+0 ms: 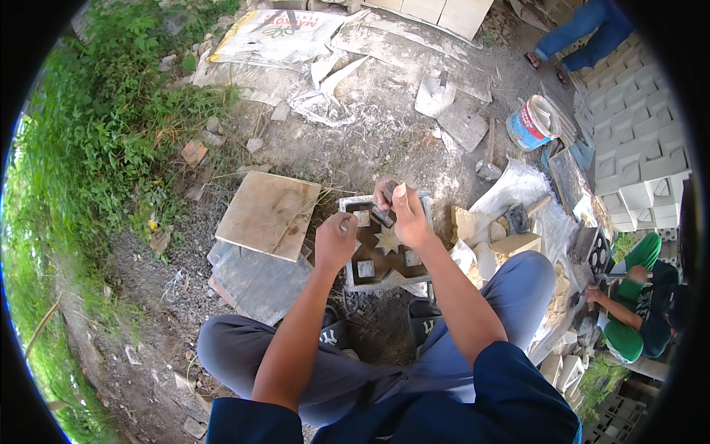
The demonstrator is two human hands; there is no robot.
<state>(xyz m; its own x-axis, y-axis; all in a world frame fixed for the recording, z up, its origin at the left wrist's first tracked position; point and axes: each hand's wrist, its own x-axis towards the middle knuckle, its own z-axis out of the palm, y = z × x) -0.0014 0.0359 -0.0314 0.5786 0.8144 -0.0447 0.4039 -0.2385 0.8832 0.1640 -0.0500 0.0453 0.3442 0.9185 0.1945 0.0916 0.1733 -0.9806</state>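
Between my feet lies a square mould with a pale rim, a star-shaped piece in its middle and pale square blocks around it. Brownish material fills parts of the space between them. Over its upper edge, my right hand is closed around a small tool with a brown rounded handle; a grey end shows below the fingers. My left hand is curled closed at the mould's left rim. What it holds, if anything, is hidden.
A square wooden board lies on a grey slab to the left. At right are yellowish chunks on white sacking, a paint bucket and stacked pale blocks. Another person crouches far right; someone's legs stand behind.
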